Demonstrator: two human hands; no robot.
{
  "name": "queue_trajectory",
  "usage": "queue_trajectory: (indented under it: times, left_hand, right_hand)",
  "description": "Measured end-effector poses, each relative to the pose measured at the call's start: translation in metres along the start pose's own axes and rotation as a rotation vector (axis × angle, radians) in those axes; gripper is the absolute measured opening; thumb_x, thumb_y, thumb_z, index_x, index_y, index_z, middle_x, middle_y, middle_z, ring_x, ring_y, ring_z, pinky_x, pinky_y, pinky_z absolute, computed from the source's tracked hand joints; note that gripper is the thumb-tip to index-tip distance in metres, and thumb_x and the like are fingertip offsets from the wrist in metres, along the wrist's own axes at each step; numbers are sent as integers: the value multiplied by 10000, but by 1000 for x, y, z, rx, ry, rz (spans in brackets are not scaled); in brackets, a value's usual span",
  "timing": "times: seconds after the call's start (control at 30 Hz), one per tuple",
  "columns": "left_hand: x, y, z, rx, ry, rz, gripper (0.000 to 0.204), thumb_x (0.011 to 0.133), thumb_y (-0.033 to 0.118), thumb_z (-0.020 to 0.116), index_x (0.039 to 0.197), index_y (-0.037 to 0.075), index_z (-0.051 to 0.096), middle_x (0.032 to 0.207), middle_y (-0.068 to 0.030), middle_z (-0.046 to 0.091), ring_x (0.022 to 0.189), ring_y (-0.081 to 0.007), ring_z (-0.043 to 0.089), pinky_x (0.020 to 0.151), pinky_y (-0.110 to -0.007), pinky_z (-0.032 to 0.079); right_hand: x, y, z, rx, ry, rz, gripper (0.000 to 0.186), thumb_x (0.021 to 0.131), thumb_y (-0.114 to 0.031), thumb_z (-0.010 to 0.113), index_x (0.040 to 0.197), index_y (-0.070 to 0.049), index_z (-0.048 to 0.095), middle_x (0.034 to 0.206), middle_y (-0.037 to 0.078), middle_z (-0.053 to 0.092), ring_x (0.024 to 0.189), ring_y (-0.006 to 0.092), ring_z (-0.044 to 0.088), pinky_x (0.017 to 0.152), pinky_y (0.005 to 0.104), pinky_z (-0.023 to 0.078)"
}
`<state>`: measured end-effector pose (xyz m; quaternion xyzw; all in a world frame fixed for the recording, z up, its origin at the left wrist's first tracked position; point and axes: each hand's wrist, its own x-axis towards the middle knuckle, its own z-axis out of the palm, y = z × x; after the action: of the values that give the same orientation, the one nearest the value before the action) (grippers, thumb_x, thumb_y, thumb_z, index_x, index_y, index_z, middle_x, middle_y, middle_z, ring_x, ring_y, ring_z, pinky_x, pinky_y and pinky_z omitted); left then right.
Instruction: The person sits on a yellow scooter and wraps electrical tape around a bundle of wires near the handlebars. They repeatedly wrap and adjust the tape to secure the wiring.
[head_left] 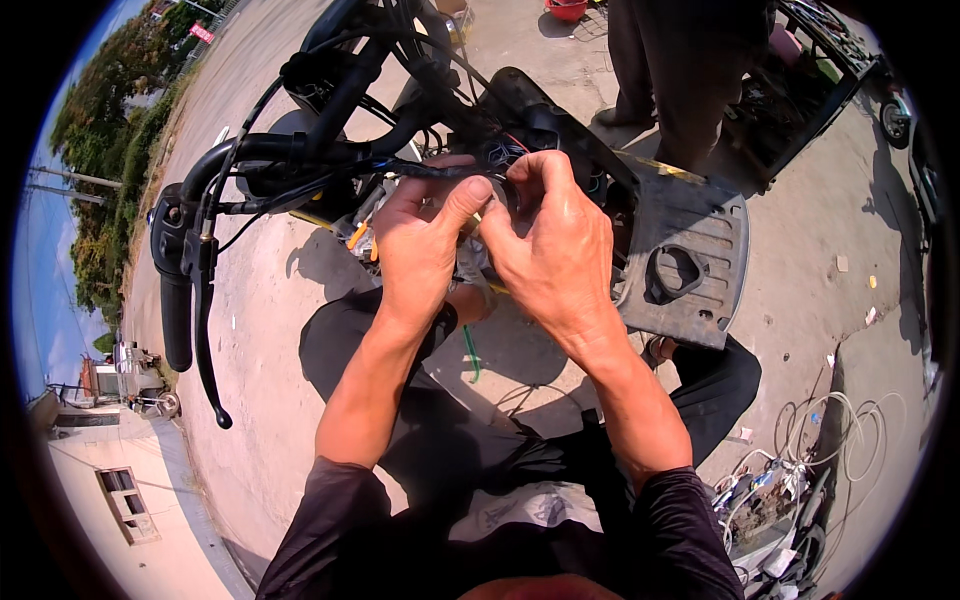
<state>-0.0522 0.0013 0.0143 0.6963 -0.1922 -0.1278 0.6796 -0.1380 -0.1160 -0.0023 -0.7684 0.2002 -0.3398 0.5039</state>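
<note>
At scooter front | left hand point(420, 245) and right hand point(555, 250) fingers pinch wire bundle point(497, 157) | handlebar point(250, 150) left

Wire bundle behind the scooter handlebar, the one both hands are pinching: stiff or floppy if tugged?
Likely floppy: the wire bundle sags in thin, loose loops. Probably light, since the left hand and right hand manage it with fingertips alone. Possibly snag-prone among the neighbouring cables.

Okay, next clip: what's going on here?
A person has both hands up at the open front of a scooter, outdoors on concrete. The left hand and right hand pinch something small in the wiring bundle behind the handlebar; what they pinch is hidden by the fingers. The grey footboard panel hangs beside them. Another person's legs stand behind.
</note>
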Motion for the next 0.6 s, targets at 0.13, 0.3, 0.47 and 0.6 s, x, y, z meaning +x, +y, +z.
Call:
queue_trajectory:
  times: [0.13,0.3,0.47,0.6]
  left_hand:
    - [5,-4,3,56,27,32,274,994,170,859,1160,-35,785,994,-44,792,894,-96,692,807,-263,554]
    - [7,-3,7,169,45,88,240,1021,189,822,1122,-27,792,957,-25,779,849,-88,659,780,-267,537]
    - [10,-5,16,240,84,217,248,1042,202,784,1081,-43,786,910,-64,774,825,-126,662,773,-302,545]
    - [15,-14,17,274,117,264,254,1049,201,774,1072,-52,782,904,-73,779,809,-127,655,765,-312,548]
  right_hand:
    - [9,-2,-12,11,-77,67,337,874,-212,785,1085,14,649,889,196,743,800,404,750,726,487,591]
    - [21,-5,-21,-50,-130,72,367,842,-224,781,1094,25,688,888,195,763,838,404,763,756,487,595]
    - [24,-8,-27,-143,-136,4,392,858,-229,766,1147,17,667,1005,213,789,941,433,767,825,517,593]
    - [18,-7,-23,-215,-51,-107,391,891,-163,743,1225,8,630,1093,267,737,972,484,736,850,551,595]
